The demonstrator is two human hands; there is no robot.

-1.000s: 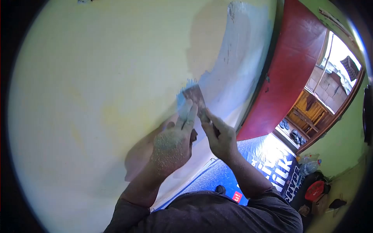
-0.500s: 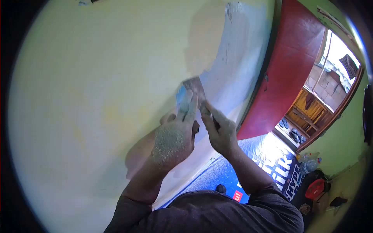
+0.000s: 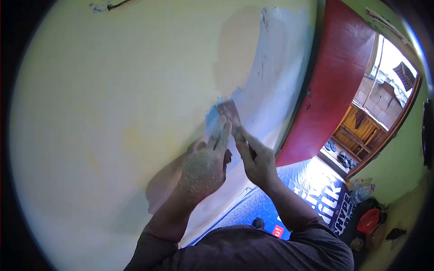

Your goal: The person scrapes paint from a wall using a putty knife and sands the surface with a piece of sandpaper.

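Note:
A flat scraper [image 3: 229,114] lies with its blade against the pale yellow-green wall [image 3: 135,81], at the edge of a scraped bluish patch [image 3: 275,63]. My right hand [image 3: 259,160] is wrapped round its handle. My left hand [image 3: 205,165], its back covered in pale dust, presses two stretched fingers on the blade; its other fingers are curled around a dark piece [image 3: 228,156] that I cannot make out.
A red door [image 3: 330,77] stands right of the wall, beside an open doorway with shoes [image 3: 344,159]. A blue printed sheet [image 3: 257,210] covers the floor. Plastic bottles [image 3: 361,193] and a red bowl [image 3: 368,220] are at the lower right.
The scraper and both hands appear slightly lower in view. More bluish surface shows above and left of the blade. Both hands keep their hold.

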